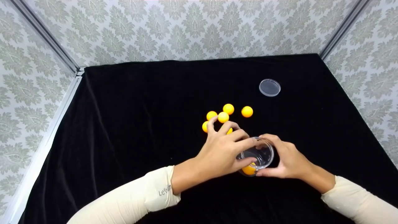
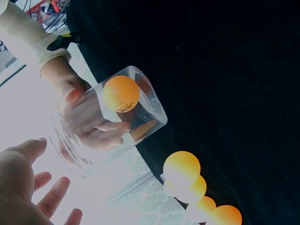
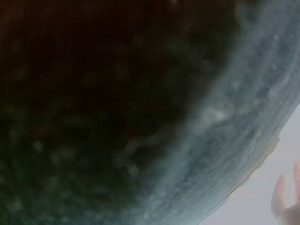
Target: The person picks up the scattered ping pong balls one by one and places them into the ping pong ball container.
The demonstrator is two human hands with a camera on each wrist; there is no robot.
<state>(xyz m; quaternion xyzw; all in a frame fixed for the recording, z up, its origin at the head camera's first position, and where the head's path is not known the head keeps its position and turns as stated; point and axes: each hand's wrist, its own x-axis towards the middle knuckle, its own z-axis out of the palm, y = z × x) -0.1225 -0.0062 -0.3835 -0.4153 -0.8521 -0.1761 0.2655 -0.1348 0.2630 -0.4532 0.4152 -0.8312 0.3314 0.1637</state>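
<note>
My right hand (image 1: 290, 160) grips a clear plastic jar (image 1: 268, 160), its fingers and thumb around the wall. The jar's open mouth faces up in the head view, and one orange ball (image 2: 121, 93) lies inside near the bottom. My left hand (image 1: 222, 149) hovers at the rim with fingers spread and nothing held. In the left wrist view, its fingertips (image 2: 60, 186) stand just off the jar's mouth. Beyond the left hand lies a loose group of orange balls (image 1: 228, 109), some partly hidden by its fingers. The jar wall (image 3: 225, 131) fills most of the right wrist view, blurred.
A clear round lid (image 1: 270, 87) lies flat on the black cloth (image 1: 149, 93) towards the back right. One orange ball (image 1: 247, 111) sits a little apart from the group. Patterned wall panels (image 1: 192, 28) with metal frames enclose the table's back and sides.
</note>
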